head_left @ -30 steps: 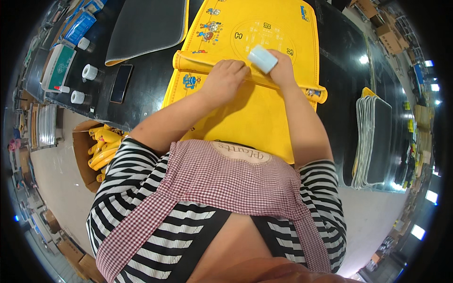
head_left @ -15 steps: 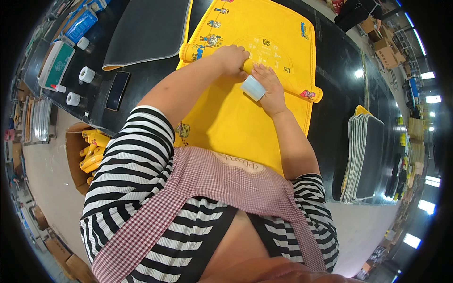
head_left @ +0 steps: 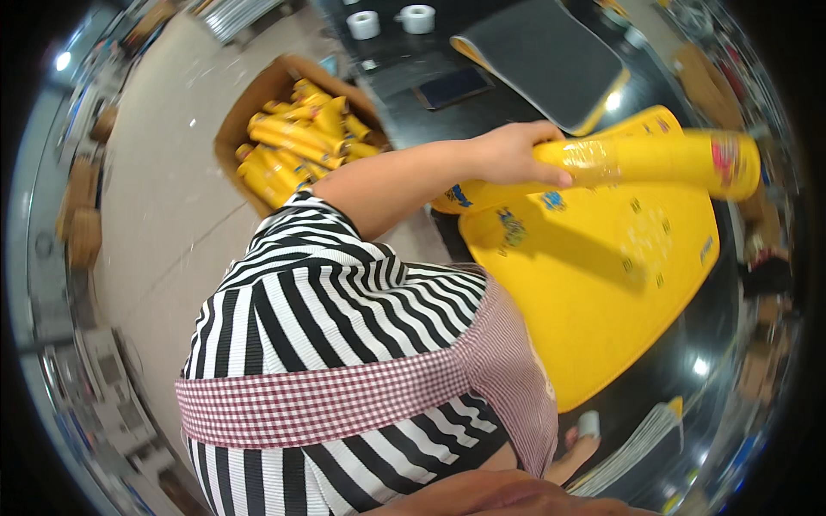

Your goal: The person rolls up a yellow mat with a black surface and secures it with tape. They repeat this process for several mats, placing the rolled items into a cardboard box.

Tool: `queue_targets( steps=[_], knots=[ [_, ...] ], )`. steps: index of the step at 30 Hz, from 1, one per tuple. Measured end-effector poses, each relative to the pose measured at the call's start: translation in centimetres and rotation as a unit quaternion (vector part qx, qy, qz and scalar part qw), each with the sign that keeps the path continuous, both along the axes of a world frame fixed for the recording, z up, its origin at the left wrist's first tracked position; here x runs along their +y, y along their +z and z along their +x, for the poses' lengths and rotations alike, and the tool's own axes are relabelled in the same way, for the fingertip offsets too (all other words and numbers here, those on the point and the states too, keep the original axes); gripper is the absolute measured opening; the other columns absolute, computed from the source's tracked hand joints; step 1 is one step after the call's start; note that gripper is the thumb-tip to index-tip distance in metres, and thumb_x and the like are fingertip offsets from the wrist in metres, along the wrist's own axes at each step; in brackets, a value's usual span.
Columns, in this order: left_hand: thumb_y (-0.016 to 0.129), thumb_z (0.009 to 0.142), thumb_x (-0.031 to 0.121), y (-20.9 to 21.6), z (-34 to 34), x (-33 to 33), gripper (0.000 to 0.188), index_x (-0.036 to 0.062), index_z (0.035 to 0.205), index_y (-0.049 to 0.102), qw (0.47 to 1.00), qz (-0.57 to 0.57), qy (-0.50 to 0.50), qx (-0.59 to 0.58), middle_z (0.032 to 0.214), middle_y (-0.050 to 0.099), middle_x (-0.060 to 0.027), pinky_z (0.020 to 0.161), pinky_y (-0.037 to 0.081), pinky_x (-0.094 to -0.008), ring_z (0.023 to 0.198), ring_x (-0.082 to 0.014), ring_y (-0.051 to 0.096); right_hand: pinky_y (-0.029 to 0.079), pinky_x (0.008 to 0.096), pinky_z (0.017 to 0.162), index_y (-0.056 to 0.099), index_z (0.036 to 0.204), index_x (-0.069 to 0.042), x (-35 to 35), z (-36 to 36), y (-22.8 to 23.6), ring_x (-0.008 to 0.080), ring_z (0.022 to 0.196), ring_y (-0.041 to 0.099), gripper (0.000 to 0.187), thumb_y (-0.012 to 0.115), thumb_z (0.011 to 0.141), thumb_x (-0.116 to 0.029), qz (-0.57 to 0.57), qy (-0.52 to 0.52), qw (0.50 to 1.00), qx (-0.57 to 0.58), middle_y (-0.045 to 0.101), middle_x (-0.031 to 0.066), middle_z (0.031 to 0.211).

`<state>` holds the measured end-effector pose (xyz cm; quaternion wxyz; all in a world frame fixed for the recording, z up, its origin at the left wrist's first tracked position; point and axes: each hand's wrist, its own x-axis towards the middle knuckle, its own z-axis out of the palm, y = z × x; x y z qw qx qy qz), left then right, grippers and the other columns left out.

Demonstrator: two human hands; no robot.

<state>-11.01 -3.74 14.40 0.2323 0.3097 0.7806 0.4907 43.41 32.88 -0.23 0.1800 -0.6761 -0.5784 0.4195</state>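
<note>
My left hand (head_left: 516, 155) grips a rolled yellow mat (head_left: 658, 165) near one end, fingers wrapped round it. A band of clear tape shines on the roll beside my fingers. The roll is held up over a flat yellow mat (head_left: 594, 318) printed with small cartoon figures, and its shadow falls there. Low at the right, my right hand (head_left: 582, 444) is small in view, its fingers partly hidden by my body. A pale, short cylinder (head_left: 588, 423), which looks like a roll of tape, sits in it, close to a stack of grey-backed mats (head_left: 632, 456).
On my left, a cardboard box (head_left: 231, 142) on the floor holds several rolled yellow mats (head_left: 297, 138). The black table (head_left: 391, 64) bears a phone (head_left: 453, 88), white label rolls (head_left: 418, 19) and a dark mat (head_left: 542, 64) with yellow edging.
The mat that both hands were rolling is now a taped roll, lifted leftward in my left hand. My right hand has gone to the right with the pale cylinder. My view has turned left.
</note>
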Motion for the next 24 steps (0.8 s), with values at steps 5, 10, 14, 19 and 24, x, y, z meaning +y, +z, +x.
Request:
queue_targets(
  steps=[5,10,14,19,24],
  knots=[
    [0.088,0.084,0.017,-5.8,-1.0,-13.1,0.089,0.0091,0.157,0.037,0.906,0.343,0.241,0.055,0.136,0.060,-0.0107,0.109,0.048,-0.0370,0.126,-0.0216,0.059,0.051,0.0277,0.052,0.061,0.109,0.001,0.8,0.0,-3.7,0.0173,0.061,0.061,0.027,0.050,0.101,-0.023,0.009,0.023,0.999,-0.038,0.061,0.0086,0.077],
    [0.080,0.085,0.001,-11.8,-3.5,-23.1,0.087,0.0126,0.157,0.033,0.795,0.316,0.507,0.108,0.124,0.064,-0.0123,0.091,0.059,-0.0392,0.109,-0.0252,0.067,0.049,0.0275,0.050,0.061,0.107,0.000,1.8,-0.7,-5.9,0.0175,0.058,0.059,0.029,0.051,0.101,-0.026,0.014,0.031,0.998,-0.045,0.060,0.0080,0.075],
    [0.084,0.083,0.010,-15.6,-3.9,-31.2,0.101,0.0131,0.164,0.023,0.698,0.250,0.664,0.096,0.130,0.063,-0.0151,0.096,0.057,-0.0406,0.113,-0.0293,0.066,0.048,0.0274,0.048,0.061,0.105,-0.001,2.5,-0.7,-6.8,0.0177,0.056,0.058,0.031,0.051,0.101,-0.029,0.012,0.036,0.998,-0.048,0.059,0.0075,0.073],
    [0.084,0.085,0.043,-18.7,-3.7,-36.8,0.110,0.0211,0.170,0.017,0.566,-0.204,0.797,-0.049,0.157,0.045,-0.0233,0.119,0.038,-0.0497,0.142,-0.0384,0.048,0.046,0.0272,0.046,0.061,0.103,-0.002,3.9,0.3,-7.1,0.0180,0.053,0.057,0.033,0.051,0.101,-0.033,0.010,0.041,0.998,-0.039,0.058,0.0070,0.070],
    [0.078,0.089,0.036,-21.4,-6.8,-28.7,0.074,0.0191,0.155,0.049,0.706,-0.179,0.651,0.213,0.161,0.040,-0.0252,0.122,0.033,-0.0487,0.148,-0.0421,0.038,0.044,0.0270,0.044,0.061,0.100,-0.002,4.6,2.5,-8.4,0.0182,0.051,0.055,0.036,0.052,0.101,-0.037,-0.010,0.040,0.999,0.024,0.057,0.0064,0.068]
  ],
)
